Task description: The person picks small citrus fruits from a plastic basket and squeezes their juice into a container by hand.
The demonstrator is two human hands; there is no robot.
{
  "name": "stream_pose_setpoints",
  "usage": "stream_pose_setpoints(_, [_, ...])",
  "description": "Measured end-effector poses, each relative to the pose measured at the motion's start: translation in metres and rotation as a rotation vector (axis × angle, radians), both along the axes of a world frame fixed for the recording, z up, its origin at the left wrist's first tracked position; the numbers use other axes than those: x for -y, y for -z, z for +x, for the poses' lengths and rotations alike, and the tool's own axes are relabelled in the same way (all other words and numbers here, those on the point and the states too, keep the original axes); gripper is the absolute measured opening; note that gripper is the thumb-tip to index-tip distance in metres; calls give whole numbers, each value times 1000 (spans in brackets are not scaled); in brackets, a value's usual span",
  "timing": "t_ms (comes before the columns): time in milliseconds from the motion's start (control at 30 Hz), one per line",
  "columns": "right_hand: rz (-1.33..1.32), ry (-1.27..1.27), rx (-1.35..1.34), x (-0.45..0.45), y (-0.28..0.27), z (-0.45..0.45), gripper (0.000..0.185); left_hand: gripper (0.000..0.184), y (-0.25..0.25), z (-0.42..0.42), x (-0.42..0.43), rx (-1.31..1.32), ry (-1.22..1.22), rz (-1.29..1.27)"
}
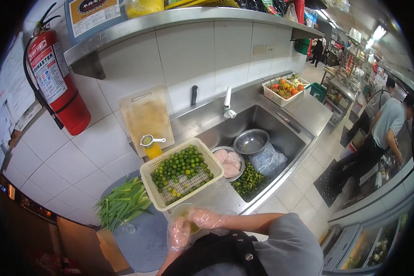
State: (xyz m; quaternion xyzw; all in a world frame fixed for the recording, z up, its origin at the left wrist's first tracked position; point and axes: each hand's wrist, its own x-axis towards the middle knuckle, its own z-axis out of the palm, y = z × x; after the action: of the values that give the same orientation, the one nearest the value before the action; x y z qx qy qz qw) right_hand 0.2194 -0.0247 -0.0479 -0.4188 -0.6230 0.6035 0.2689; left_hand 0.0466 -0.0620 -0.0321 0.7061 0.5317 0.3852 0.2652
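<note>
My left hand (179,232) and my right hand (208,218), both in clear plastic gloves, are close together near my body. Their fingers curl inward, and whatever they grip is too small or hidden to name. Beneath them a clear plastic container (181,209) with yellowish liquid is partly covered by the hands. Just beyond it stands a cream plastic basket (148,181) holding small green citrus fruits (185,164), with a few yellow ones among them. Behind the basket's left corner, a small strainer (147,140) rests on a bottle of yellow liquid (153,151).
Right of the basket, the sink (292,138) holds a metal bowl (251,141), a bowl of pale meat (230,163), cut green fruit pieces (248,181) and a plastic bag (269,160). Green leaves (124,202) lie on a grey round surface (140,248) at left. Co-workers stand far right.
</note>
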Motion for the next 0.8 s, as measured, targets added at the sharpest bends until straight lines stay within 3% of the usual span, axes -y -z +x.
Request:
stream_pose_setpoints(100, [113,29,151,2,1,-3,32,5,11,-4,-1,24,-10,-3])
stream_pose_setpoints(167, [369,23,248,6,9,-7,26,4,14,-5,-2,26,24,11])
stream_pose_setpoints(267, [342,75,237,9,6,-8,22,4,15,-6,-1,-36,49,82])
stream_pose_setpoints(500, [492,39,366,11,-2,-5,19,8,5,-2,1,49,29,-51])
stream_pose_setpoints(567, [809,-8,555,5,-15,5,22,11,-10,2,-1,62,39,-52])
stream_pose_setpoints(700, [1002,303,855,-33,-46,59,22,23,-19,3,-3,-44,34,83])
stream_pose_setpoints(767, [1013,461,1373,-54,-71,107,18,26,-21,2,-3,-71,59,101])
stream_pose_setpoints(800, [722,812,792,-75,-53,132,16,24,-27,2,-1,-122,81,76])
